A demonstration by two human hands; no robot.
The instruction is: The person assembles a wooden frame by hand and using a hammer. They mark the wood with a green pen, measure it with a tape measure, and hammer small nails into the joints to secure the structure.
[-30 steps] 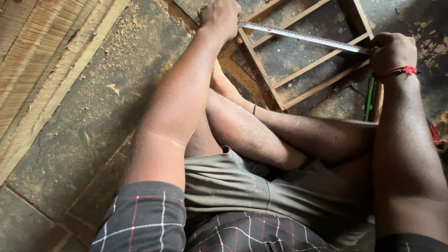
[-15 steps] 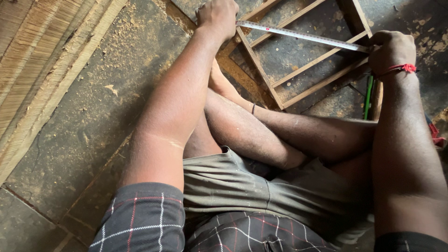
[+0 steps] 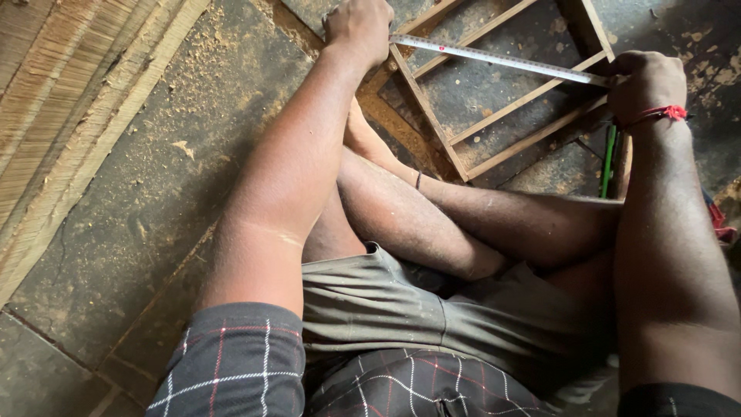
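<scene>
A metal tape measure blade [image 3: 502, 60] stretches diagonally across a wooden frame [image 3: 440, 139] lying on the floor. My left hand [image 3: 359, 27] presses the tape's end against the frame's left corner. My right hand [image 3: 644, 81], with a red thread on its wrist, grips the other end of the tape at the frame's right side. The tape's case is hidden inside my right fist. My crossed legs lie between my arms, just below the frame.
The floor is dark stone [image 3: 139, 201] sprinkled with sawdust. A woven reed mat [image 3: 54, 93] runs along the left. A green stick-like object [image 3: 608, 158] lies by my right forearm. A red item [image 3: 718, 220] shows at the right edge.
</scene>
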